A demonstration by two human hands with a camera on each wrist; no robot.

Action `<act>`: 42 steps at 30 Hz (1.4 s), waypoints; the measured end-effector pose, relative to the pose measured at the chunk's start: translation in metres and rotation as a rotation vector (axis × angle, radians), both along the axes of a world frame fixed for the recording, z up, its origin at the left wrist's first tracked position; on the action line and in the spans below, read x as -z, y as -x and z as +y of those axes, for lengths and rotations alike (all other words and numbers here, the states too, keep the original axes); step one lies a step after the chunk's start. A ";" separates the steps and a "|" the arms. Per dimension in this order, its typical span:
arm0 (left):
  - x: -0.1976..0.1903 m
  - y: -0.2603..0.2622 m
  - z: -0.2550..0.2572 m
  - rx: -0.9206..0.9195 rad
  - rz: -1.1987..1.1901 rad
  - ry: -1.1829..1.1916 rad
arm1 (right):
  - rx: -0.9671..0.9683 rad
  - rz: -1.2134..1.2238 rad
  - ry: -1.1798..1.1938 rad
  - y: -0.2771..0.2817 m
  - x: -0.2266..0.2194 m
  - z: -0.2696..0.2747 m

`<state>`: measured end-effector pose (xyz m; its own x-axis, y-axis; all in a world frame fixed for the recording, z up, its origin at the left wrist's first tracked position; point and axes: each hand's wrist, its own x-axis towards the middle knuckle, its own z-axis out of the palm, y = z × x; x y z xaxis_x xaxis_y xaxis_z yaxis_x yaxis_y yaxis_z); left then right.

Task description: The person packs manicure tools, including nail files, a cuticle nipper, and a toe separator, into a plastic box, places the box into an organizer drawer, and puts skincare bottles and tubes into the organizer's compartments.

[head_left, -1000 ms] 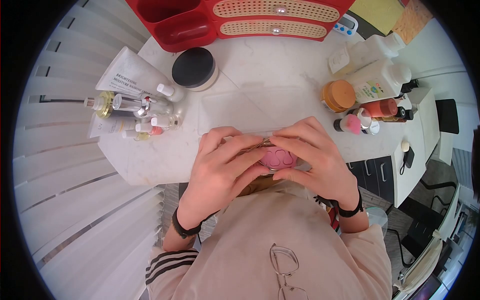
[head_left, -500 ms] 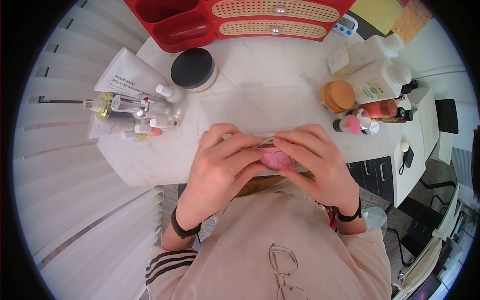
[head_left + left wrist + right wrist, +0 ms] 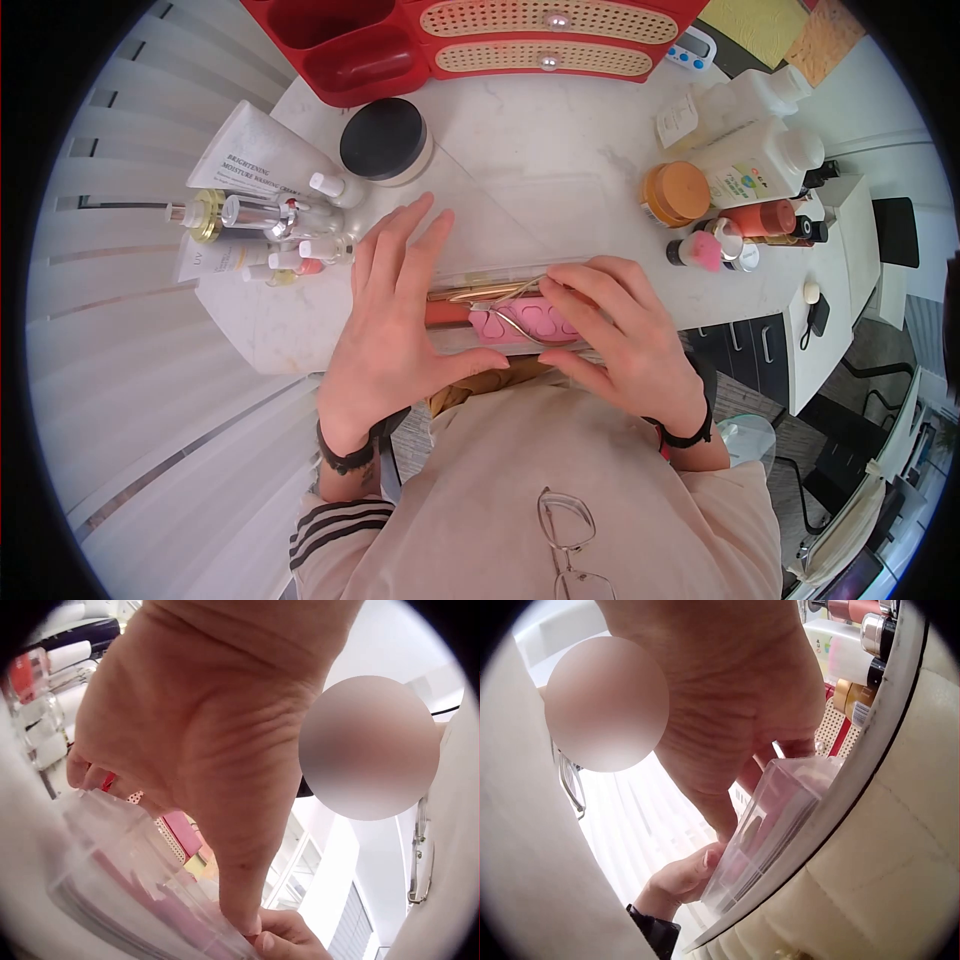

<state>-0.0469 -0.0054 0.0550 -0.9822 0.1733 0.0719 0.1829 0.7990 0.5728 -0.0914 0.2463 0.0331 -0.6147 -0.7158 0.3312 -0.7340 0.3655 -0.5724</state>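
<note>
In the head view, a clear box (image 3: 470, 276) at the table's near edge holds a pink piece with curved cut-outs (image 3: 549, 319), a red-orange item (image 3: 447, 314) and gold sticks. A metal eyelash curler (image 3: 517, 325) lies over them, its head leftward. My left hand (image 3: 385, 320) stands with spread fingers at the box's left, thumb by its near side. My right hand (image 3: 635, 335) grips the curler's handle ends between fingers and thumb. The right wrist view shows the box (image 3: 739, 877) tilted beneath my right hand (image 3: 735, 705); the curler is unclear there.
A clear lid-like sheet (image 3: 540, 215) lies beyond the box. Tubes and small bottles (image 3: 265, 150) stand left, with a black-lidded jar (image 3: 385, 140). White bottles (image 3: 750, 160) and an orange-lidded jar (image 3: 677, 192) stand right. A red drawer unit (image 3: 400, 45) is at the back.
My left hand has come off the curler and moved left, its fingers spreading. The curler and more of the box's contents are uncovered. My right hand stays at the handles.
</note>
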 end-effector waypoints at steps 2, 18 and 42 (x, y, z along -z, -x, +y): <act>-0.001 0.001 -0.001 0.012 -0.008 0.001 | 0.003 0.002 -0.017 0.000 0.000 0.000; -0.009 0.016 -0.003 0.101 -0.147 0.139 | -0.019 0.107 0.208 -0.008 0.017 0.005; -0.008 0.027 0.002 0.140 -0.099 0.107 | 0.036 -0.004 0.194 -0.012 0.020 0.012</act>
